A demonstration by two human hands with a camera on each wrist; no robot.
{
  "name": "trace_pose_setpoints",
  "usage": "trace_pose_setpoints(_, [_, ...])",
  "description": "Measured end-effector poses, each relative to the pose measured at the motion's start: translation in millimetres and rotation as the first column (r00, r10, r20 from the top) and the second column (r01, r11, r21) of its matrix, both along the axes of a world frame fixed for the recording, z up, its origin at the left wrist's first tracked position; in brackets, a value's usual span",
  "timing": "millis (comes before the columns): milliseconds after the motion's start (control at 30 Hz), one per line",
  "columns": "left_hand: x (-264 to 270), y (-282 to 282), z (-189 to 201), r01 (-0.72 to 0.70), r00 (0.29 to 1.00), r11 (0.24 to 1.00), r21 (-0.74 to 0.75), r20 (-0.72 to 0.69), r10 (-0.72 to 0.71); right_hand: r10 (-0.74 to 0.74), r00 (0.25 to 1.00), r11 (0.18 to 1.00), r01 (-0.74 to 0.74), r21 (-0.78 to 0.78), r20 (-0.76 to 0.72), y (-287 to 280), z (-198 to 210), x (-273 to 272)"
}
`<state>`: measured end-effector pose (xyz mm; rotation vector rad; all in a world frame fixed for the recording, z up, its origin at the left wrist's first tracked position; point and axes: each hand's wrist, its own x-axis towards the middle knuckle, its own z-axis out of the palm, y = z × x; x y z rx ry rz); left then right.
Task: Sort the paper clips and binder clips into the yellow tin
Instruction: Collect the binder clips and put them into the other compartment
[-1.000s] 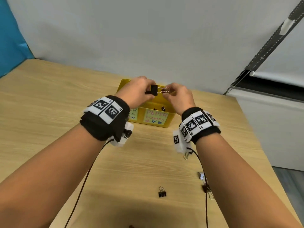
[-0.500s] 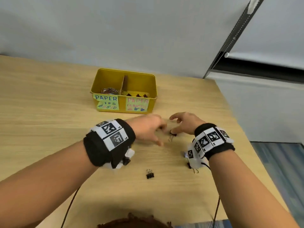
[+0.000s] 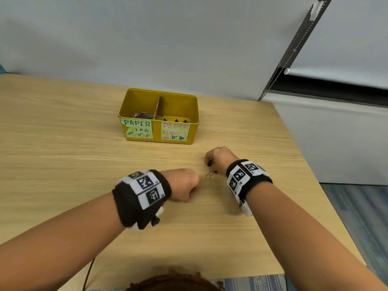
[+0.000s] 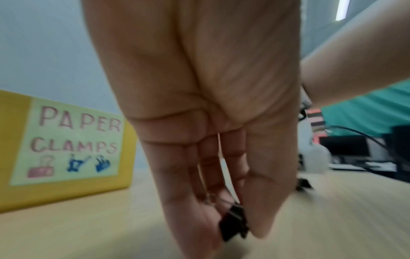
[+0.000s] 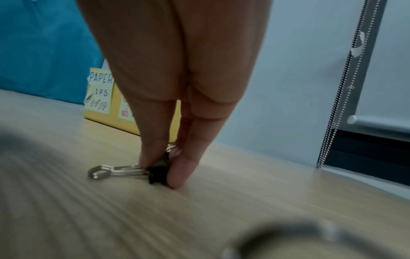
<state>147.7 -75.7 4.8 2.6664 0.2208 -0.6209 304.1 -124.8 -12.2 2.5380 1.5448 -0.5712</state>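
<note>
Both hands had dropped from the yellow tin (image 3: 195,131) to the table (image 3: 63,164). The left hand (image 4: 213,157) and right hand (image 5: 175,108) each pinched a black binder clip (image 5: 158,172): light, stiff, best gripped by its body.

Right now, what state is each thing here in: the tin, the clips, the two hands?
Yellow tin: open, no lid, divider upright, clips in both compartments.
Left hand: curled, fingers pinching a black binder clip.
Right hand: fingers pinching another binder clip lying on the table.
</note>
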Motion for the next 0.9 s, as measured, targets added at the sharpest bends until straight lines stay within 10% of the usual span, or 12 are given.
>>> trace_pose_setpoints(133, [16.3, 36.2, 38.0, -0.226, 0.946, 0.974, -0.030, 0.232, 0.227, -0.059, 0.996, 0.997, 0.062, 0.052, -0.063, -0.7, 3.0, 5.5])
trace_pose_setpoints(333, [42.1, 97.7, 81.8, -0.491, 0.604, 0.849, -0.197, 0.625, 0.495, -0.112, 0.986, 0.991, 0.120, 0.060, -0.127, 4.3, 1.7, 7.6])
trace_pose_setpoints(633, [25.0, 100.7, 37.8, -0.526, 0.637, 0.849, -0.052, 0.637, 0.434, -0.285, 0.927, 0.902, 0.345, 0.259, -0.244, 16.9, 34.9, 25.9])
trace_pose_setpoints(800, [12.1, 73.1, 6.0, -0.480, 0.612, 0.871, -0.105, 0.671, 0.418, -0.159, 0.958, 0.685, 0.282, 0.672, -0.239, 52.6, 107.2, 12.8])
trace_pose_setpoints(900, [12.3, 62.4, -4.5, -0.456, 0.652, 0.881, -0.123, 0.628, 0.425, -0.037, 0.976, 0.730, 0.175, 0.661, -0.217, 77.0, 114.5, -3.6])
